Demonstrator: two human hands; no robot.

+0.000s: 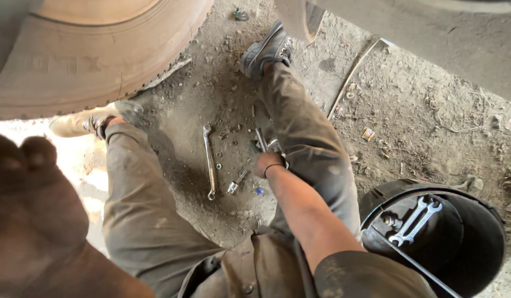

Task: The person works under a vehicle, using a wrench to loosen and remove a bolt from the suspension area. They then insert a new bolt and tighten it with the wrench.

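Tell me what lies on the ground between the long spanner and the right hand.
In the head view, a small socket piece lies on dirt between the long spanner and the right hand.

Two shoes (266, 49), one tyre (95, 60), one black bucket (476, 243) holding two spanners (415, 221), one long spanner (209, 163) on dirt.

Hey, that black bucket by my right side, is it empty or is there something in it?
Not empty. The black bucket stands upright with its mouth open, and two silver wrenches lie crossed inside it.

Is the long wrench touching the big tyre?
Apart. The head view shows the wrench lying on dirt, well clear of the tyre.
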